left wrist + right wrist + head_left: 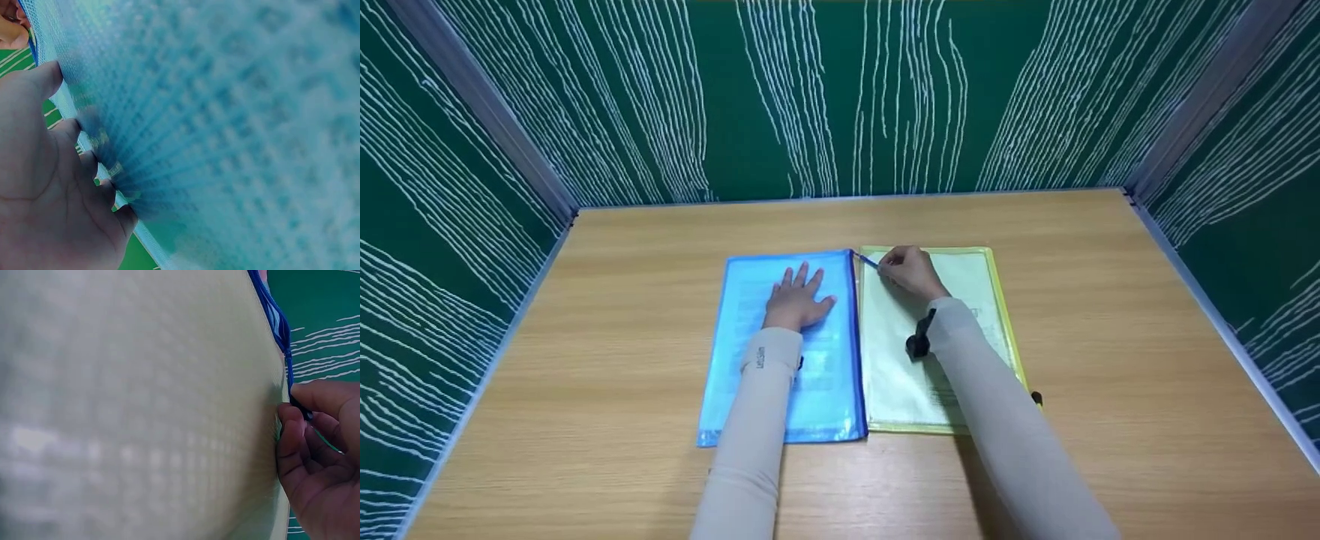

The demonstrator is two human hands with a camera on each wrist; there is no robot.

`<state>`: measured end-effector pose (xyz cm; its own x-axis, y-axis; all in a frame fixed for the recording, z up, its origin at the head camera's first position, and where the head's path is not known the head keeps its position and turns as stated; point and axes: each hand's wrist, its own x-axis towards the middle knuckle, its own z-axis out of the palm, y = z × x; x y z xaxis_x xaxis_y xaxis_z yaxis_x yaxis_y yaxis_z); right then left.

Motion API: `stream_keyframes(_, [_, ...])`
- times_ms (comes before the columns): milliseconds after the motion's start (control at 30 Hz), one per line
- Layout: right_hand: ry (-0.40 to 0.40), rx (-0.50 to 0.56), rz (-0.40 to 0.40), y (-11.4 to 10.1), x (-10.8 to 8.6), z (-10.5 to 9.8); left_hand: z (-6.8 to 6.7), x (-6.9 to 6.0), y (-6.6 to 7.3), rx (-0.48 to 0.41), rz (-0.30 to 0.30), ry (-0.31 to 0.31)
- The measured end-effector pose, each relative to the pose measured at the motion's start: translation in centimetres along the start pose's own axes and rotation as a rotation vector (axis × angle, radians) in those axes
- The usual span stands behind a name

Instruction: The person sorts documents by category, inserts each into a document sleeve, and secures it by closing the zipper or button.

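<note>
A blue mesh zip pouch (829, 367) with printed paper inside lies on the table. My left hand (797, 298) rests on it with fingers spread; in the left wrist view the fingertips (52, 76) touch its surface. To the right is a yellow-edged mesh pouch (896, 375), also with paper inside. Over its upper left part, my right hand (911, 270) pinches the blue zip pull (867, 261) at the blue pouch's top right corner. The right wrist view shows the blue pull (289, 371) running in between thumb and fingers. The pull's end is partly hidden by the fingers.
The wooden table (607, 360) extends around both pouches. Green panels with white wavy lines (840, 97) stand at the back and both sides, joined by grey corner posts (495, 112). A small black tab (1036, 397) sticks out at the yellow pouch's lower right edge.
</note>
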<state>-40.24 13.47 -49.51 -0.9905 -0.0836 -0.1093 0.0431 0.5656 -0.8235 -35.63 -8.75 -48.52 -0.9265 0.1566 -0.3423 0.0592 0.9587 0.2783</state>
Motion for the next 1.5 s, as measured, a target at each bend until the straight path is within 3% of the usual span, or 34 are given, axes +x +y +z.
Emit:
stream_keyframes(367, [-0.044,0.042,0.104,0.1,-0.5,0.4,-0.1,0.0,0.1,-0.023,-0.009,-0.008])
stream_keyframes(533, [-0.023,0.062,0.066,0.2,-1.0,0.6,-0.1,0.1,0.1,-0.037,-0.014,-0.009])
stream_keyframes(767, [0.022,0.011,-0.035,0.2,-1.4,1.0,-0.2,0.1,0.1,-0.044,-0.006,-0.005])
stream_keyframes(1067, [-0.009,0.010,-0.011,-0.1,-1.6,1.5,-0.1,0.2,0.2,-0.043,-0.022,-0.002])
stream_keyframes(1500, [-0.029,-0.066,-0.091,-0.8,-2.2,2.1,-0.4,-0.3,0.3,-0.054,-0.004,0.003])
